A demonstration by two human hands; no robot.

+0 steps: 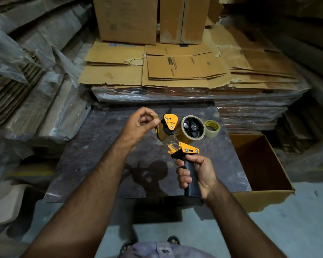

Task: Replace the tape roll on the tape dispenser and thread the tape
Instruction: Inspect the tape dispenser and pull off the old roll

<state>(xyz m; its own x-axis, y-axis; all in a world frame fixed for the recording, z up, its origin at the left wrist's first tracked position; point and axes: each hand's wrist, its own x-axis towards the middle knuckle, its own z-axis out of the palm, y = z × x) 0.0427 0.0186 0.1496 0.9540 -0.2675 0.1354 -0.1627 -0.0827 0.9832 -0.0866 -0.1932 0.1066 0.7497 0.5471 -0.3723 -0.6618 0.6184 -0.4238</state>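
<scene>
1. Head view: your right hand (pixel 195 175) is wrapped tight around the handle of the tape dispenser (pixel 177 138), held up over the bench (pixel 101 155).
2. Your left fingers (pixel 153 122) pinch the brown tape end (pixel 158 130) by the dispenser's front roller. It could stick to itself or slip off.
3. The spare roll (pixel 212 128) sits behind the dispenser; don't bump it.

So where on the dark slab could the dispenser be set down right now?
The dark slab is bare left of the left hand, and along its near edge below both forearms. The far right corner is crowded: the spare tape roll lies there behind the tape dispenser, held by the right hand. The open box borders the right.
</scene>
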